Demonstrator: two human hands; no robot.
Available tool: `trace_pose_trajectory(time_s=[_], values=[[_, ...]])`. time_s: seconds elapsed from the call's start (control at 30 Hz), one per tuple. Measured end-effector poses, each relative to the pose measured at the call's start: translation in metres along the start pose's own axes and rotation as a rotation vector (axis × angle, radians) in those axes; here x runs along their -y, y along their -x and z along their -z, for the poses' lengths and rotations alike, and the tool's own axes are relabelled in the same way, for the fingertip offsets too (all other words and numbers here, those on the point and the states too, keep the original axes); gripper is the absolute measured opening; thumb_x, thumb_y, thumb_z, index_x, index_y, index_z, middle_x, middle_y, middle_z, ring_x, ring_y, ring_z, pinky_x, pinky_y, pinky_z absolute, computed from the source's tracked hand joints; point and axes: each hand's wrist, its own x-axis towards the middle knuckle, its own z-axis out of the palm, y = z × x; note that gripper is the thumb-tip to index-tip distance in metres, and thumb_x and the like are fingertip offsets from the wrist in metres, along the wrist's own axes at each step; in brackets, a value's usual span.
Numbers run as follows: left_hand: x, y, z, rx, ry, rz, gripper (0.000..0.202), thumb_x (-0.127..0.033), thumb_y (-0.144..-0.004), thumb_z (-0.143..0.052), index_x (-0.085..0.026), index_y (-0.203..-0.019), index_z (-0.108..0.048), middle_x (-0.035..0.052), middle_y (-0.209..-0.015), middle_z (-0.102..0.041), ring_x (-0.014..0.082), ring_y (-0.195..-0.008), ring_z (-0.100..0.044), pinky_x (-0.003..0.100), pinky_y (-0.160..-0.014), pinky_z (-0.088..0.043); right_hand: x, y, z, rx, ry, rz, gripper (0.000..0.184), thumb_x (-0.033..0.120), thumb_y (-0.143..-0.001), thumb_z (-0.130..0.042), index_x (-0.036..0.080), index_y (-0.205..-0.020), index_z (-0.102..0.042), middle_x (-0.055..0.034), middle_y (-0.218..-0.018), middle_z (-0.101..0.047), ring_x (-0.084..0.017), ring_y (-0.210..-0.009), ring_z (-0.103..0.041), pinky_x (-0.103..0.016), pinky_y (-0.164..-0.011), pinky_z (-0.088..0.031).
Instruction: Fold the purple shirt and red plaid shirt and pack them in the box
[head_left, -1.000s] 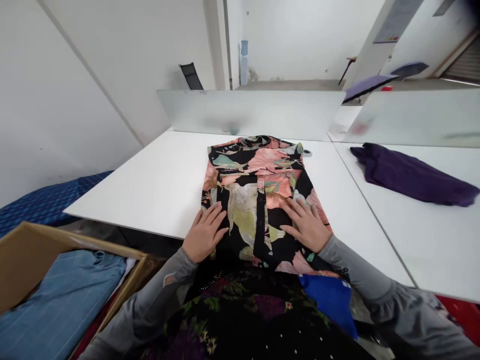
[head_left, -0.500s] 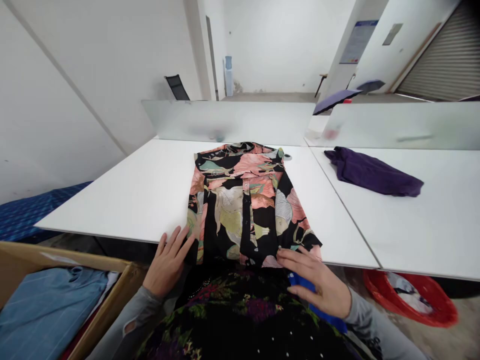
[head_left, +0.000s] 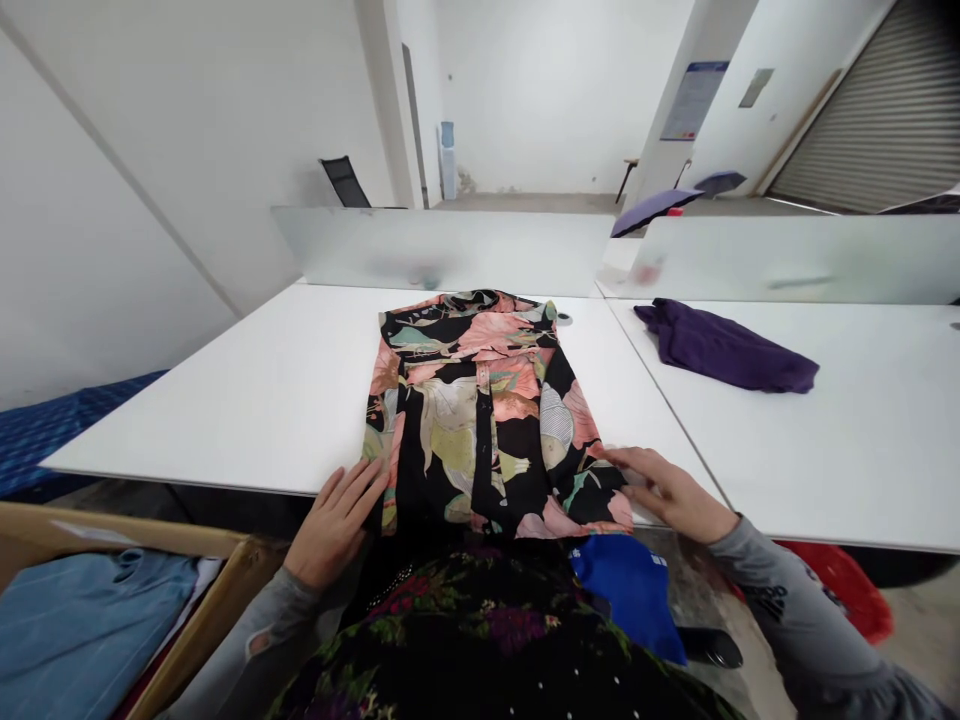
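Note:
A folded floral shirt (head_left: 480, 410), black with pink and green leaves, lies on the white table (head_left: 247, 390) with its collar toward the far side. My left hand (head_left: 335, 525) rests at the table's near edge, fingers stretched out and touching the shirt's lower left corner. My right hand (head_left: 671, 490) lies flat with fingers extended on the shirt's lower right corner. Neither hand grips anything.
A purple garment (head_left: 724, 348) lies on the adjoining table to the right. A cardboard box (head_left: 225, 580) with blue clothes (head_left: 75, 630) stands at lower left. A red basket (head_left: 847, 590) sits under the right table. Frosted dividers (head_left: 450, 250) line the far edge.
Both hands slid from the middle of the shirt down to its near corners. The right hand then moved from the bottom hem out to the right corner. The view lifted slightly.

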Motion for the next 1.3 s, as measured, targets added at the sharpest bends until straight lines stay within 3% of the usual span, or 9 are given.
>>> trace_pose_trajectory(time_s=[0.17, 0.27, 0.33, 0.43, 0.57, 0.77, 0.93, 1.17, 1.3], values=[[-0.009, -0.014, 0.038, 0.094, 0.162, 0.029, 0.082, -0.003, -0.072, -0.039, -0.024, -0.151, -0.026, 0.0061, -0.155, -0.031, 0.0264, -0.143, -0.027, 0.051, -0.116, -0.029, 0.007, -0.003, 0.007, 0.083, -0.062, 0.003, 0.031, 0.025, -0.086, -0.044, 0.022, -0.111, -0.061, -0.0073, -0.102, -0.063, -0.019, -0.08, -0.06, -0.037, -0.074, -0.053], [-0.03, -0.061, 0.072, 0.124, 0.34, -0.061, 0.063, -0.009, -0.086, -0.034, -0.026, -0.146, -0.035, 0.0036, -0.155, -0.032, 0.0205, -0.143, -0.028, 0.042, -0.117, -0.031, 0.009, -0.004, 0.007, 0.088, -0.066, -0.013, 0.018, 0.024, -0.082, -0.045, 0.021, -0.094, -0.059, -0.0065, -0.099, -0.063, -0.018, -0.077, -0.057, -0.034, -0.071, -0.051], [-0.054, -0.109, 0.082, 0.075, 0.363, -0.167, 0.052, -0.015, -0.093, -0.031, -0.025, -0.143, -0.039, 0.0036, -0.151, -0.038, 0.0215, -0.143, -0.028, 0.049, -0.119, -0.023, 0.01, -0.004, 0.004, 0.029, -0.031, -0.037, 0.012, 0.026, -0.082, -0.047, 0.021, -0.088, -0.057, -0.0052, -0.092, -0.063, -0.018, -0.075, -0.057, -0.033, -0.07, -0.051], [-0.096, -0.19, 0.063, 0.039, 0.438, -0.414, 0.042, -0.022, -0.098, -0.028, -0.017, -0.134, -0.05, 0.0073, -0.146, -0.045, 0.0188, -0.141, -0.031, 0.038, -0.119, -0.027, 0.012, 0.002, -0.004, -0.089, 0.006, -0.076, 0.012, 0.032, -0.085, -0.049, 0.022, -0.083, -0.056, -0.0047, -0.085, -0.064, -0.018, -0.076, -0.058, -0.034, -0.072, -0.051], [-0.146, -0.258, 0.001, 0.114, 0.42, -0.541, 0.043, -0.033, -0.099, -0.033, -0.016, -0.135, -0.051, 0.0105, -0.145, -0.046, 0.0219, -0.137, -0.036, 0.04, -0.116, -0.03, 0.018, 0.019, -0.016, -0.19, -0.097, -0.049, 0.016, 0.035, -0.09, -0.048, 0.023, -0.085, -0.056, -0.0085, -0.106, -0.066, -0.021, -0.097, -0.061, -0.035, -0.085, -0.049], [-0.159, -0.256, -0.048, 0.188, 0.316, -0.45, 0.053, -0.049, -0.097, -0.033, -0.028, -0.146, -0.036, 0.0051, -0.155, -0.031, 0.0316, -0.144, -0.021, 0.06, -0.114, -0.018, 0.037, 0.048, -0.033, -0.357, -0.275, -0.299, 0.024, 0.044, -0.089, -0.052, 0.022, -0.082, -0.053, -0.0004, -0.069, -0.057, -0.015, -0.063, -0.054, -0.027, -0.059, -0.046], [-0.152, -0.251, -0.048, 0.163, 0.291, -0.456, 0.052, -0.048, -0.098, -0.033, -0.029, -0.146, -0.036, 0.0043, -0.156, -0.03, 0.0303, -0.145, -0.02, 0.059, -0.114, -0.019, 0.048, 0.059, -0.046, -0.097, -0.49, -0.466, 0.034, 0.053, -0.081, -0.059, 0.02, -0.075, -0.053, 0.0031, -0.055, -0.053, -0.012, -0.05, -0.047, -0.024, -0.047, -0.038], [-0.153, -0.255, -0.042, 0.16, 0.36, -0.481, 0.053, -0.047, -0.097, -0.036, -0.024, -0.145, -0.039, 0.0081, -0.155, -0.033, 0.0308, -0.144, -0.023, 0.061, -0.114, -0.018, 0.04, 0.07, -0.045, -0.361, -0.217, -0.417, 0.029, 0.047, -0.082, -0.062, 0.022, -0.096, -0.06, -0.0034, -0.085, -0.066, -0.018, -0.075, -0.061, -0.029, -0.066, -0.051], [-0.136, -0.249, -0.018, 0.193, 0.58, -0.504, 0.05, -0.034, -0.099, -0.032, -0.016, -0.146, -0.034, 0.0115, -0.154, -0.032, 0.0199, -0.141, -0.031, 0.041, -0.117, -0.027, 0.04, 0.067, -0.037, -0.331, -0.245, -0.349, 0.032, 0.041, -0.088, -0.053, 0.022, -0.112, -0.059, -0.0071, -0.101, -0.068, -0.02, -0.083, -0.065, -0.032, -0.074, -0.055]])
